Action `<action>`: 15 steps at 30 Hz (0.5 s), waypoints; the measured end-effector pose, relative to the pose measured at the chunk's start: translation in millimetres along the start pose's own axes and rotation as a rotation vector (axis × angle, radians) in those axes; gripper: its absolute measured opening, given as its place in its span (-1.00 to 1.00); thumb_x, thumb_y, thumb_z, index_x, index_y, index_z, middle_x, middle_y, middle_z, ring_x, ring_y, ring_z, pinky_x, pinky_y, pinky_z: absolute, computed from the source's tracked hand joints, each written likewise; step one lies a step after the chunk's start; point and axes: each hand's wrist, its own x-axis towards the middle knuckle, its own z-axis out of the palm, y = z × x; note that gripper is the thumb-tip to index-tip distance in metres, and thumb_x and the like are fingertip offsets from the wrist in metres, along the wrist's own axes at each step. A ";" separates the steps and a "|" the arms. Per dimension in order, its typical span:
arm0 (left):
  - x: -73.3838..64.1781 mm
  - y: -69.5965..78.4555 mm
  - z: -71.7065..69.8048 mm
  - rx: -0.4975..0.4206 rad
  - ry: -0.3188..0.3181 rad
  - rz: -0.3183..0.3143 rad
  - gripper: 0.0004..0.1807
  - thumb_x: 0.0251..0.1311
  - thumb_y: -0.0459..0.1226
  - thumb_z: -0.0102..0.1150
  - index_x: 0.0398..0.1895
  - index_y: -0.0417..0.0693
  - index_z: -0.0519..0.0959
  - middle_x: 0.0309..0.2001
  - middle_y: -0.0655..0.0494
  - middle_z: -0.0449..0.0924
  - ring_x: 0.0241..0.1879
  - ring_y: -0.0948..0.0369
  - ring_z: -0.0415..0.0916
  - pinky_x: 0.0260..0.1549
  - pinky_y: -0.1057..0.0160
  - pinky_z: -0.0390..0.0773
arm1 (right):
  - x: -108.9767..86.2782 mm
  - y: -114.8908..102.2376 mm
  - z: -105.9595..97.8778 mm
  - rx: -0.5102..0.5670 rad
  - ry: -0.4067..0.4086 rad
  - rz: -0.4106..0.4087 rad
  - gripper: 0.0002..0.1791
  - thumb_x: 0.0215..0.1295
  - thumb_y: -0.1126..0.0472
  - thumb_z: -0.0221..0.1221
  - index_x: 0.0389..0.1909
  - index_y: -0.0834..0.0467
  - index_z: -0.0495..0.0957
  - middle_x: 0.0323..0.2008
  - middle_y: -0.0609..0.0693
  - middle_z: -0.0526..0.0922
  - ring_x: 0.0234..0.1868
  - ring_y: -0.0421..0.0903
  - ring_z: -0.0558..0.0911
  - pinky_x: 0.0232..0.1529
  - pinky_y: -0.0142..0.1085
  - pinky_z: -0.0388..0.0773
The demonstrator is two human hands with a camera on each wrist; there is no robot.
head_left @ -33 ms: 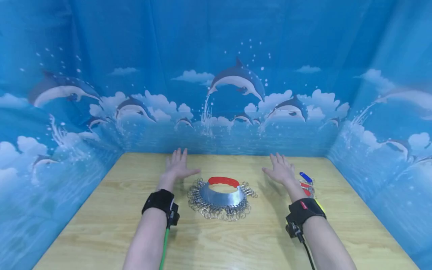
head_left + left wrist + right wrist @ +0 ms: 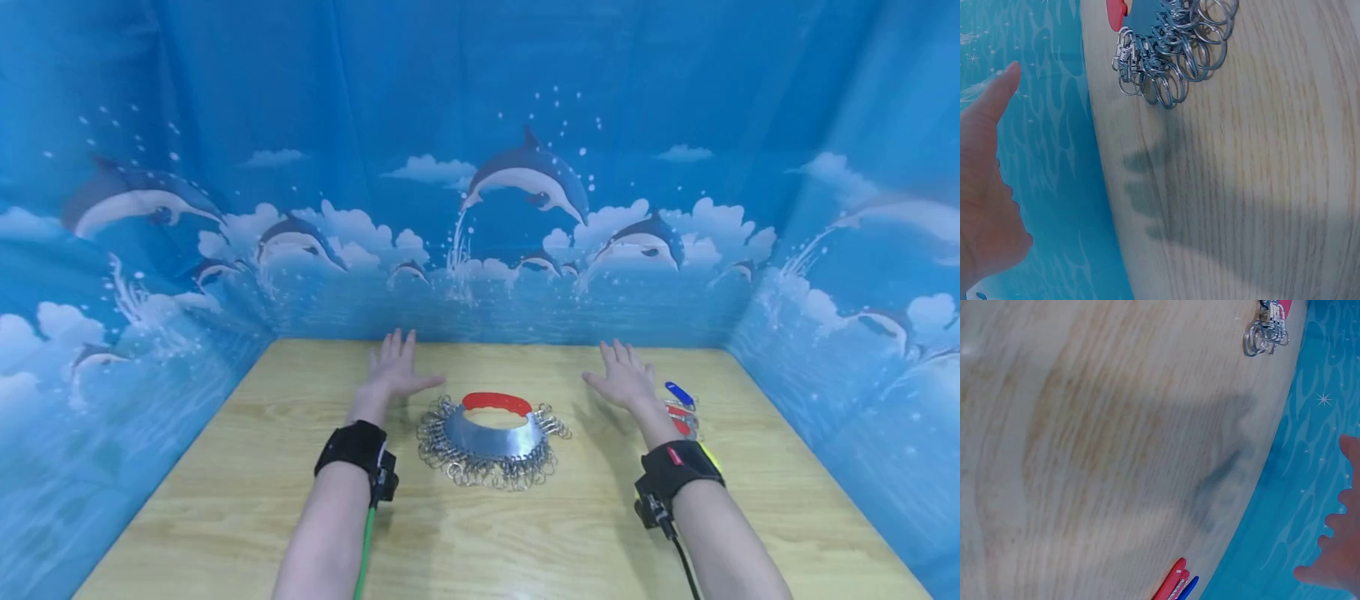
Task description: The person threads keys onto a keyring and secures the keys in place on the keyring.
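On the wooden table (image 2: 495,533), between the two hands, lies a curved metal plate (image 2: 491,442) with a red handle (image 2: 497,403). Many small clips and split rings (image 2: 457,473) hang round its edge; the left wrist view shows the rings (image 2: 1200,53) up close. My left hand (image 2: 396,373) hovers over the table to the left of the plate, fingers straight and thumb out toward it. To its right, my right hand (image 2: 624,379) is held the same way, fingers spread. Both hands are bare and touch nothing.
Beside the right wrist lie a blue tag-like piece (image 2: 679,394) and red pieces (image 2: 681,421) with metal rings, partly hidden by the arm. A blue dolphin-print curtain (image 2: 495,304) encloses the table's back and sides. Cables trail from both wrist straps.
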 end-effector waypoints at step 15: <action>-3.7 6.0 1.8 -0.013 0.005 0.015 0.24 -0.06 0.37 0.05 0.44 -0.06 -0.37 0.41 -0.19 -0.56 0.38 -0.10 -0.61 0.20 -0.17 -0.50 | -4.8 1.3 3.3 -0.020 0.016 0.026 -0.12 0.31 -0.21 -0.11 0.43 0.21 -0.22 0.40 0.31 -0.29 0.37 0.31 -0.29 0.17 0.30 -0.38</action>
